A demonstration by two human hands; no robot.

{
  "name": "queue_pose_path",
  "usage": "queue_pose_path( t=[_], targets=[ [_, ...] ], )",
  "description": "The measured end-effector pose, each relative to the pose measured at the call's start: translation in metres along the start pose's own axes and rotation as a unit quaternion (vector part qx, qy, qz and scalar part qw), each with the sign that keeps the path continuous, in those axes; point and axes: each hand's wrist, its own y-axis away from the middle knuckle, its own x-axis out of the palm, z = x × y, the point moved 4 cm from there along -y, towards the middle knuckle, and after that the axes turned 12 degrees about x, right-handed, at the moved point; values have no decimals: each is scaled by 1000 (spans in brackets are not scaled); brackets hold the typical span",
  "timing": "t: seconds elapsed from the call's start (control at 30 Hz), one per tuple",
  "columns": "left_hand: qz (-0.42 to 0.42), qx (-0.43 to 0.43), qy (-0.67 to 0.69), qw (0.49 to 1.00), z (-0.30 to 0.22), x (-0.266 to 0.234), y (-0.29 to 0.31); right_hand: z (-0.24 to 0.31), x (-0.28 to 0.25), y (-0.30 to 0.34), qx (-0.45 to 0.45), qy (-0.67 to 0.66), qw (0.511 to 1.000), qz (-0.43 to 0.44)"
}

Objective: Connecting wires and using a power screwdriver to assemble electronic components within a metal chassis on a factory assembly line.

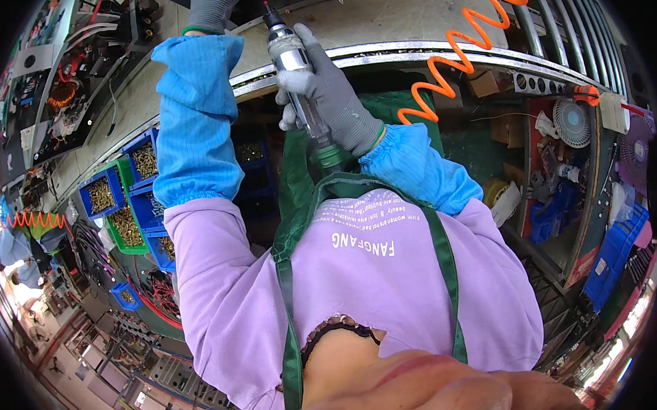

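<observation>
- The right hand [331,95], in a grey glove, is clenched round the barrel of a pneumatic driver [297,74]. The tool stands nearly upright in the picture, its tip pointing away from the body toward the bench [379,19].
- The grip sits mid-barrel, fingers wrapped and thumb along the metal. That hold likely gives steady control of the tip while the weight hangs below the fist.
- The driver's lower end, with a green collar [328,156], runs out below the hand toward the chest, just above the green apron [299,199].
- An orange coiled hose [454,53] loops across the bench edge to the right, well clear of the grip; its coil probably leaves slack so the tool can move freely.
- The left hand [213,6], also grey-gloved, reaches to the top edge of the view, beyond the driver's tip. Its fingers are cut off by the frame, so whether it grips anything cannot be told.
- Blue sleeves [193,116] cover both forearms over a lilac shirt.
- Blue and green bins [126,195] of small brass-coloured parts sit to the left, near the left elbow, seemingly within easy reach.
- A small white fan [573,123] stands at the right, well apart from both hands.
</observation>
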Motion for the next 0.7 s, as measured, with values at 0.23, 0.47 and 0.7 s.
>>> queue_pose_path(
  t=[0.23,0.47,0.7],
  targets=[
    [-37,89,-107,990,-10,-6,6,-4,5,-4,0,-44,999,22],
    [-82,65,-177,979,-30,-5,12,0,7,-4,-18,-34,999,29],
    [-119,113,-246,955,-16,-7,19,-2,12,-5,-7,-16,999,30]
  ],
)
